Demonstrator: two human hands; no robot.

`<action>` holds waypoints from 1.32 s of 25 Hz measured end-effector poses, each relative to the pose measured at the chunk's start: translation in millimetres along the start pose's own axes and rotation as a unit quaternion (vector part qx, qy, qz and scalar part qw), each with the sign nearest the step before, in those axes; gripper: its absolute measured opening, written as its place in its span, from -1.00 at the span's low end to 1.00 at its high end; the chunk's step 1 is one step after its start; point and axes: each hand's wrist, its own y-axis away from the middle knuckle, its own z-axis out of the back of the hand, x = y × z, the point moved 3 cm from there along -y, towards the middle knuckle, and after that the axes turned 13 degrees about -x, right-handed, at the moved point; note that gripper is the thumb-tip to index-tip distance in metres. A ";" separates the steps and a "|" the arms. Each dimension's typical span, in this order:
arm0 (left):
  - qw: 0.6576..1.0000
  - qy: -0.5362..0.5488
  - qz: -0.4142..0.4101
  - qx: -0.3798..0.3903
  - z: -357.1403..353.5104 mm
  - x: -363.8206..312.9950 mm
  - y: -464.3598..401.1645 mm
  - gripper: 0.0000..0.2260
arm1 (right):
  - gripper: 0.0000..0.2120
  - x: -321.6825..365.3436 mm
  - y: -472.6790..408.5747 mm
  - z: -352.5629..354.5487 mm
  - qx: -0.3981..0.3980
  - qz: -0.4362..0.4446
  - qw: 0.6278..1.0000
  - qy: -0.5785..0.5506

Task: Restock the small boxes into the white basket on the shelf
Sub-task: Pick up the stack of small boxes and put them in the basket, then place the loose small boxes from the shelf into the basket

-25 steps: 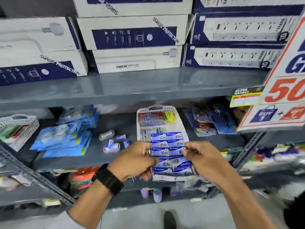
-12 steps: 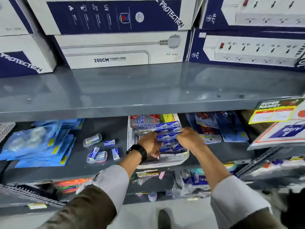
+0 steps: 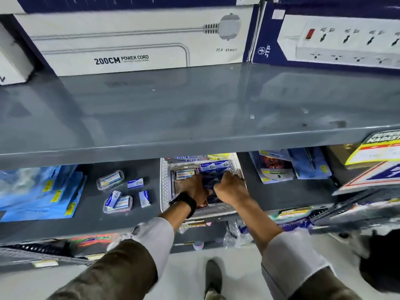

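I'm seeing both hands, left hand (image 3: pixel 192 187) and right hand (image 3: pixel 230 187), gripping what look like small boxes (image 3: pixel 211 180) inside the white basket (image 3: pixel 165 187).

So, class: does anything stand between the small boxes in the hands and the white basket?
Nothing visible does. Both the left hand and right hand are already inside the white basket, lowering the small boxes among the stock there.

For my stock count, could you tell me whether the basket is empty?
Not empty: the basket holds small boxes, with both hands inside it.
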 end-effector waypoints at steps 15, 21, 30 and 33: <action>0.946 -0.003 -0.126 -0.299 90.6 115.8 122.5 -0.53 | -0.49 50.1 110.2 -29.9 -0.184 0.280 0.940 -0.057; 0.960 -0.044 0.001 -0.278 85.2 235.8 134.8 -0.37 | -0.48 108.7 134.8 -105.4 -0.063 0.400 0.914 0.016; 0.976 -0.148 0.080 -0.140 72.7 304.9 101.7 0.11 | -0.44 168.4 83.7 -168.0 -0.002 0.440 0.891 0.113; 0.974 -0.156 0.065 -0.151 67.7 307.8 94.6 0.10 | -0.33 179.0 72.6 -180.1 0.003 0.430 0.895 0.117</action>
